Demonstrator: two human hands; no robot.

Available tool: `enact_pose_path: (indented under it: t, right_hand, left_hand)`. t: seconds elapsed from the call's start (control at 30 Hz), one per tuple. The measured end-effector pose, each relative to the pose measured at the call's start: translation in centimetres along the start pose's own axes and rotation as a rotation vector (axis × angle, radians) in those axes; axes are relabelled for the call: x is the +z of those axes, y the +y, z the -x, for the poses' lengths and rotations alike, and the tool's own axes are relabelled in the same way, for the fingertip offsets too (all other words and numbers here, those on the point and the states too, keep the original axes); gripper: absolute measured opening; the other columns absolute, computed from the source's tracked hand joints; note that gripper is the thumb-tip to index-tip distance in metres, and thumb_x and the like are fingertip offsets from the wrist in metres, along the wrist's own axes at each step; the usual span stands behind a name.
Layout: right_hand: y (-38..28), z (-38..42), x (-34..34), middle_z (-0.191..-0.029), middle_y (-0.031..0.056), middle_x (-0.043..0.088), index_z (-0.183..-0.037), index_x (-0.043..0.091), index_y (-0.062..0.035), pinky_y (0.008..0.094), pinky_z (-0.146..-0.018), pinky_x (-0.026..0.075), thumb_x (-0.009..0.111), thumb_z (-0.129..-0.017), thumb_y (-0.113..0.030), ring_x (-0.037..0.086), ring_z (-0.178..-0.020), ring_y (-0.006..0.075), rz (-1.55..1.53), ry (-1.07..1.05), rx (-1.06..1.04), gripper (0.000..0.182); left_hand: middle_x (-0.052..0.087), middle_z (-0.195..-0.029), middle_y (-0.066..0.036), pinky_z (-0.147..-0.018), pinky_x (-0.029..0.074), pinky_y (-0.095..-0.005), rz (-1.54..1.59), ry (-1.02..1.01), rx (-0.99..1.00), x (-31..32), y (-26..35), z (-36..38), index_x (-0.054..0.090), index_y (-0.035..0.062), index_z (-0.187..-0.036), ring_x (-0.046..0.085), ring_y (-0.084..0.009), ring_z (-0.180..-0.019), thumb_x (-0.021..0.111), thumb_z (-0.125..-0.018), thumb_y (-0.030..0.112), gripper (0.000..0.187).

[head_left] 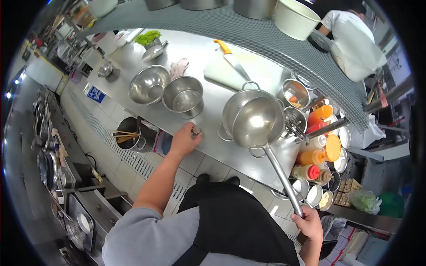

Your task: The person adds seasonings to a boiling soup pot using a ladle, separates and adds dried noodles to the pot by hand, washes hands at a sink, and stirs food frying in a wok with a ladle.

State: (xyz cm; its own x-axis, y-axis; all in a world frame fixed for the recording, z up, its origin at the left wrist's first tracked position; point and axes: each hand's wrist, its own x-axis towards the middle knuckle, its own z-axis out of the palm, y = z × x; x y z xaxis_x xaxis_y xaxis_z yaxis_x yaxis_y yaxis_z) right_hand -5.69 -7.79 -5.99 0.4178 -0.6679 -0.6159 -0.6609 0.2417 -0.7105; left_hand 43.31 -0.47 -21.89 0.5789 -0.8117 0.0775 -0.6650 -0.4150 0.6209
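Steel counter (pixel 213 106) lies ahead of the hands, which are apart: the left hand (pixel 182 141) closed on a small metal piece (pixel 196 130) near its edge, the right hand (pixel 309 223) gripping the ladle (pixel 257 119), its bowl already over a looped pan (pixel 227 111), no food visible inside.

Kitchen aisle: pale tiled floor (pixel 116 163), steel furniture.
Slotted drain channel (pixel 108 136) runs along the aisle. Steel counter (pixel 213 146) on one side, mesh-patterned shelf (pixel 177 20) above; steel drawers (pixel 100 206) opposite. Small bright lights (pixel 9 95), far left edge.
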Motion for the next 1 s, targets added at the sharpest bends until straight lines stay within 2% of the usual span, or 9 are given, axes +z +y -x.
enact_pose_path:
  t: [0.2, 0.27, 0.33, 0.43, 0.57, 0.67, 0.8, 0.93, 1.0]
  right_hand:
    - [-1.0, 1.0, 4.2, -0.055, -0.0044, 0.049, -0.075, 0.055, -0.0034, 0.0218, -0.039, 0.033, 0.070, -0.087, -0.012, 0.044, -0.041, 0.0038, 0.128, -0.049, -0.061, 0.020]
    - [-1.6, 1.7, 5.8, -0.062, -0.0030, 0.047, -0.075, 0.060, 0.0007, 0.0265, -0.052, 0.034, 0.073, -0.083, -0.013, 0.041, -0.058, 0.0063, 0.123, 0.001, 0.037, 0.021]
    - [-2.4, 2.7, 6.9, -0.065, -0.0031, 0.048, -0.083, 0.061, 0.0009, 0.0255, -0.051, 0.035, 0.071, -0.084, -0.012, 0.042, -0.058, 0.0055, 0.137, -0.015, 0.057, 0.016]
    - [-3.9, 4.3, 9.8, -0.070, 0.0001, 0.054, -0.111, 0.054, -0.0018, 0.0216, -0.043, 0.038, 0.057, -0.086, 0.000, 0.049, -0.048, 0.0071, -0.041, -0.184, 0.023, 0.025]
    - [-9.6, 5.3, 12.5, -0.069, 0.0015, 0.054, -0.109, 0.052, 0.0004, 0.0224, -0.042, 0.040, 0.053, -0.085, 0.004, 0.049, -0.045, 0.0087, -0.410, -0.324, 0.223, 0.024]
    - [-11.5, 4.3, 14.2, -0.067, 0.0018, 0.052, -0.103, 0.051, 0.0006, 0.0231, -0.042, 0.041, 0.050, -0.087, 0.005, 0.049, -0.044, 0.0083, -0.247, -0.383, 0.181, 0.016]
    - [-13.1, 3.7, 16.8, -0.065, -0.0009, 0.051, -0.109, 0.051, 0.0014, 0.0225, -0.041, 0.040, 0.052, -0.087, 0.002, 0.049, -0.044, 0.0074, -0.170, -0.347, 0.123, 0.022]
    - [-13.8, 3.2, 18.4, -0.063, -0.0014, 0.051, -0.114, 0.052, 0.0019, 0.0227, -0.042, 0.040, 0.053, -0.087, 0.001, 0.048, -0.044, 0.0074, -0.115, -0.331, 0.081, 0.027]
    - [-13.6, 3.3, 19.3, -0.063, -0.0011, 0.051, -0.113, 0.055, 0.0014, 0.0245, -0.046, 0.042, 0.052, -0.086, -0.001, 0.050, -0.047, 0.0078, -0.140, -0.359, 0.112, 0.027]
  left_hand:
    - [0.066, -0.102, -0.018, -0.082, 0.050, -0.0418, 0.177, 0.258, 0.158, 4.1, -3.1, 0.6, 0.054, 0.0034, -0.118, 0.064, -0.0353, -0.096, 0.077, -0.079, 0.027, 0.052]
    - [0.066, -0.101, -0.018, -0.085, 0.049, -0.0427, 0.109, 0.270, 0.245, 4.0, -3.7, 0.6, 0.054, 0.0021, -0.118, 0.063, -0.0362, -0.098, 0.078, -0.078, 0.028, 0.054]
    - [0.066, -0.102, -0.018, -0.085, 0.050, -0.0416, 0.419, 0.084, -0.051, 2.9, -3.6, 1.0, 0.053, 0.0019, -0.118, 0.064, -0.0346, -0.096, 0.078, -0.078, 0.028, 0.054]
    - [0.066, -0.103, -0.018, -0.083, 0.050, -0.0396, 0.407, 0.048, -0.084, -2.3, -5.6, 1.8, 0.054, 0.0017, -0.118, 0.064, -0.0335, -0.096, 0.079, -0.078, 0.027, 0.053]
    - [0.065, -0.105, -0.017, -0.082, 0.050, -0.0380, 0.263, 0.067, 0.252, -12.6, -5.0, 2.7, 0.058, 0.0025, -0.118, 0.063, -0.0327, -0.095, 0.077, -0.079, 0.025, 0.049]
    - [0.063, -0.106, -0.015, -0.083, 0.050, -0.0381, 0.071, 0.002, 0.457, -18.1, -0.9, 2.5, 0.058, 0.0025, -0.119, 0.062, -0.0329, -0.096, 0.075, -0.080, 0.022, 0.047]
    - [0.060, -0.104, -0.015, -0.084, 0.049, -0.0424, -0.175, -0.183, 0.733, -15.2, -0.2, 1.7, 0.057, 0.0043, -0.118, 0.059, -0.0351, -0.096, 0.072, -0.079, 0.018, 0.044]
    - [0.059, -0.104, -0.014, -0.084, 0.048, -0.0445, -0.369, -0.342, 0.682, -12.4, -2.0, 1.2, 0.056, 0.0065, -0.117, 0.058, -0.0348, -0.097, 0.071, -0.079, 0.019, 0.042]
    - [0.059, -0.104, -0.014, -0.084, 0.048, -0.0441, -0.156, -0.089, 0.580, -12.8, -2.4, 1.6, 0.056, 0.0058, -0.116, 0.058, -0.0350, -0.097, 0.071, -0.080, 0.020, 0.041]
